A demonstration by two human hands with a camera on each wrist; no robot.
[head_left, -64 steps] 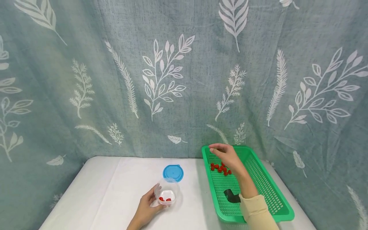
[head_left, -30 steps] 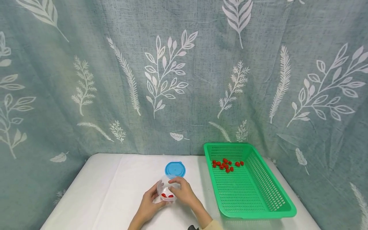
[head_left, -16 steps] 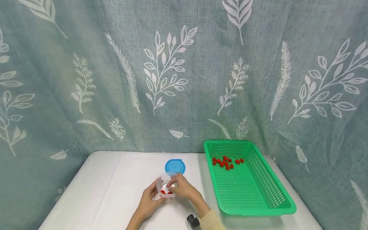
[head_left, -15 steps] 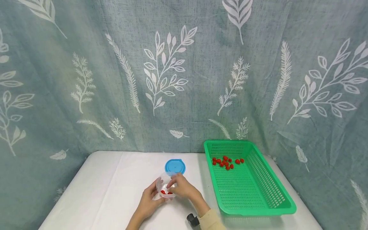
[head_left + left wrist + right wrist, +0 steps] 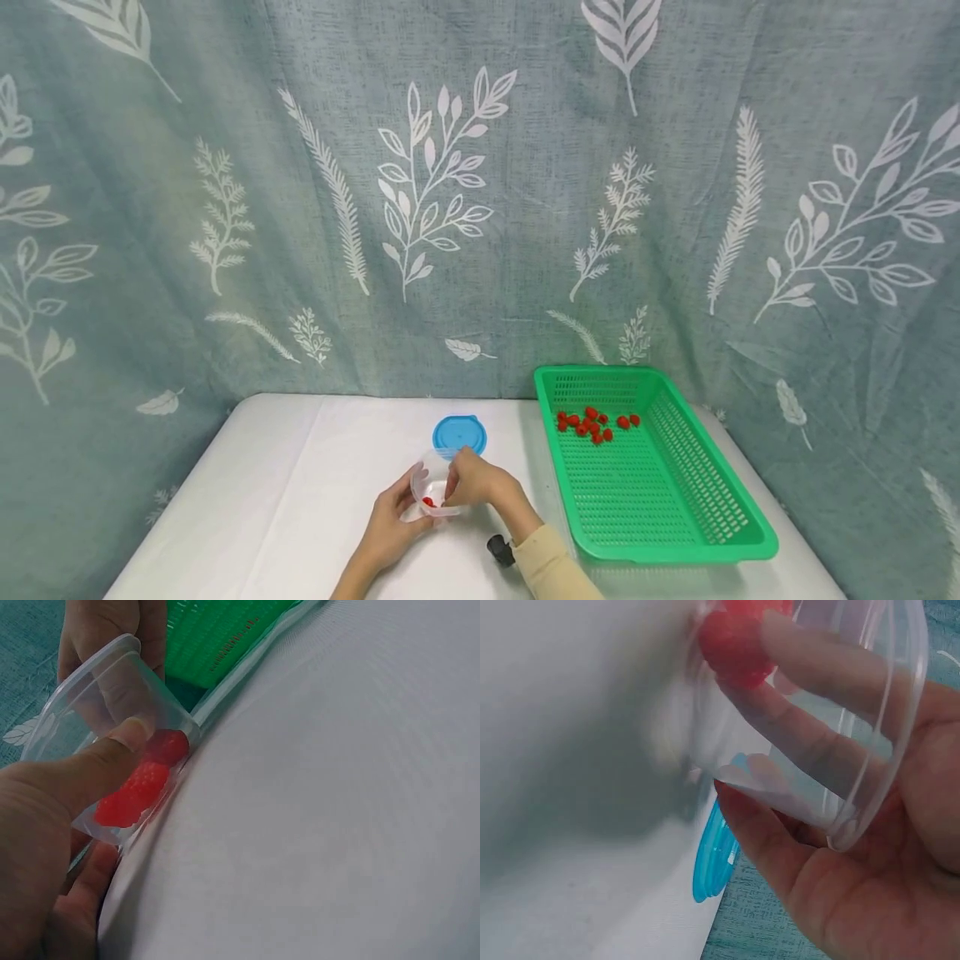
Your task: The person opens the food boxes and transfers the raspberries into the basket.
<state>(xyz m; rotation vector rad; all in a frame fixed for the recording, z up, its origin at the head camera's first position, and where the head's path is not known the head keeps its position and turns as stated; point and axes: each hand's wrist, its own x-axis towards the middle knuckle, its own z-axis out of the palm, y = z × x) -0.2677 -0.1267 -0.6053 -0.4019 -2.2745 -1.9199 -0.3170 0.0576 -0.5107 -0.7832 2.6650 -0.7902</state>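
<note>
My left hand [image 5: 390,529] grips the clear plastic cup [image 5: 420,483] from its left side, thumb [image 5: 97,769] across the wall in the left wrist view. Red raspberries [image 5: 131,799] lie at the cup's bottom, seen through the wall. From the right, my right hand [image 5: 480,485] reaches into the cup with fingertips down. In the right wrist view its fingers pinch a raspberry [image 5: 739,649] near the bottom. Just behind the cup lies a blue lid [image 5: 459,433] on the white table.
To the right stands a green perforated basket [image 5: 630,500], with several raspberries [image 5: 592,427] at its far left. A patterned grey-green curtain [image 5: 480,208] hangs behind the white-covered table [image 5: 247,500]. A black device [image 5: 500,550] sits at the right wrist.
My right hand has come from over the basket, left to the cup, then lowered its fingers into it and taken hold of a raspberry. My left hand stays on the cup.
</note>
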